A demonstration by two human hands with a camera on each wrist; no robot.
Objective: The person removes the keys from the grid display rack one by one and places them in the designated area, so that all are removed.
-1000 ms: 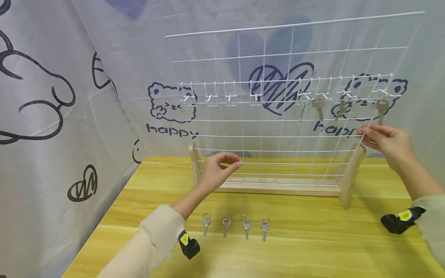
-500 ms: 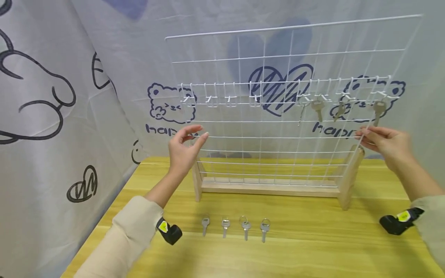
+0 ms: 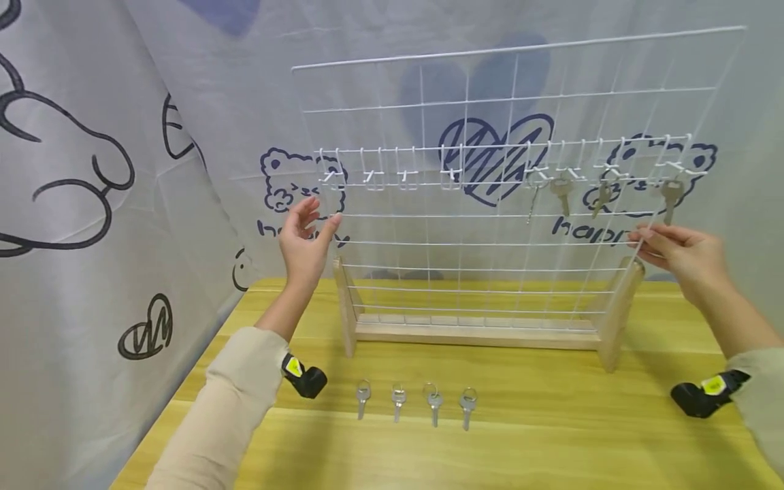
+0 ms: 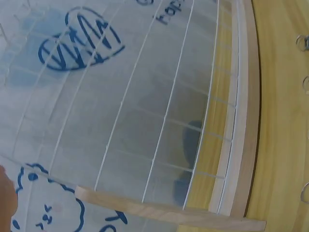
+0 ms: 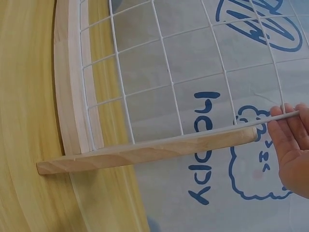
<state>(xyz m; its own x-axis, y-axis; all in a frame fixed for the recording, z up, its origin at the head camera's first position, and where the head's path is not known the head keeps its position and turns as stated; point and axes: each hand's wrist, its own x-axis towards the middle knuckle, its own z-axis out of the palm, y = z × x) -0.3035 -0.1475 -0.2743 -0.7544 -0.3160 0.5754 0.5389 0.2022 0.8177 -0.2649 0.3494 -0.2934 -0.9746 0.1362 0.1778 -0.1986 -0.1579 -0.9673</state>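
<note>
A white wire grid rack [image 3: 465,242] stands on a wooden base [image 3: 478,335] with a wooden foot at each end. My right hand [image 3: 689,262] pinches its right edge wire; the right wrist view shows the fingers [image 5: 284,133] at that wire. Beside the left edge, my left hand [image 3: 303,253] is raised with thumb and fingers apart, holding nothing. Whether its thumb touches the wire, I cannot tell. Only a sliver of it shows in the left wrist view. Keys hang from the right-hand hooks, among them a key [image 3: 671,199] above my right hand. Hooks on the left [image 3: 369,177] bear no keys.
Several keys [image 3: 435,407] lie in a row on the yellow wooden table [image 3: 527,442], in front of the base. Behind the rack hangs a pale cloth [image 3: 202,47] with blue and black drawings. Cloth also covers the left side.
My left hand has moved left and up, from in front of the grid's lower left to beside its left edge. My right hand has kept its place on the right edge.
</note>
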